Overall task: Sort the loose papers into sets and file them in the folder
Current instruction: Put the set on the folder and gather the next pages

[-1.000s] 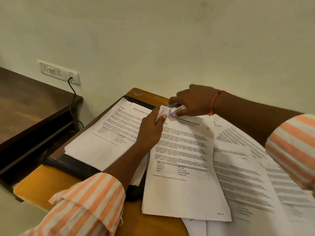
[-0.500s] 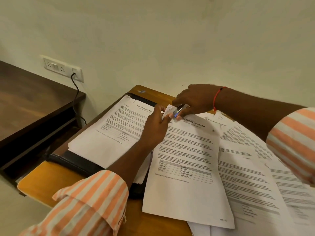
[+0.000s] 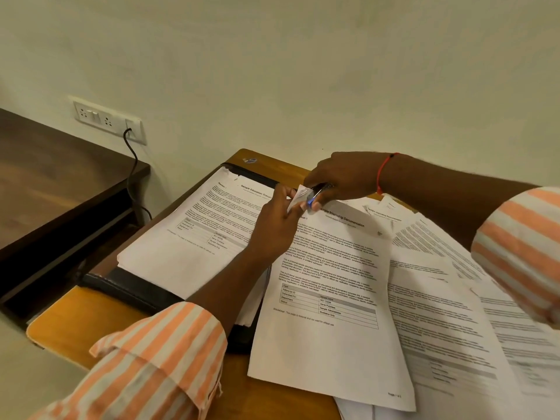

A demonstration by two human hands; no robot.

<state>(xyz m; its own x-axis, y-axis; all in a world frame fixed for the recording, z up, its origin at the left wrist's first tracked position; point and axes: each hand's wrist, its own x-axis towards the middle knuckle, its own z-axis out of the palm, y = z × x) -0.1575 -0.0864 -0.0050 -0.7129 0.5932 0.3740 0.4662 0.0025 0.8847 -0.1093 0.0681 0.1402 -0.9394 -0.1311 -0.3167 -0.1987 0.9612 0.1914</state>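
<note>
Desk, orange wood, with loose papers fanned over its right side; one set lies on them at centre, its left edge over the folder. That black folder lies open at left and holds a paper stack. Farther on, left hand pinches the set's raised top corner; right hand grips a small stapler at that corner. Beyond, socket on wall.

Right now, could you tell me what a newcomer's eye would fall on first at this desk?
Both hands meet at the centre: the left hand pinches the lifted corner of the internship document while the right hand holds a small blue-tipped tool, perhaps a stapler, at it. Left of them a paper stack lies on the black folder; loose papers fan out to the right.
</note>
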